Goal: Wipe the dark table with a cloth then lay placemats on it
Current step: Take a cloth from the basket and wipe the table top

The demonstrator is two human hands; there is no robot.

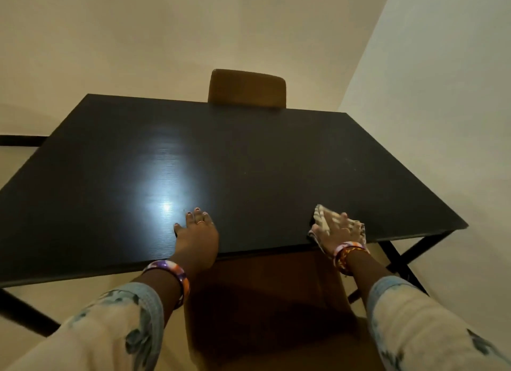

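The dark table [249, 155] fills the middle of the view, with a bright glare of light on its left half. My left hand [197, 233] rests flat on the near edge, fingers spread, holding nothing. My right hand [338, 232] presses down on a pale checked cloth [322, 217] near the table's front right corner; the cloth spreads out under and around the fingers and hangs slightly over the edge. No placemats are in view.
A brown chair [247, 88] stands at the far side of the table. Another brown chair [265, 301] sits tucked under the near edge between my arms. Walls close in behind and on the right. Black crossed table legs [401, 257] show at the right.
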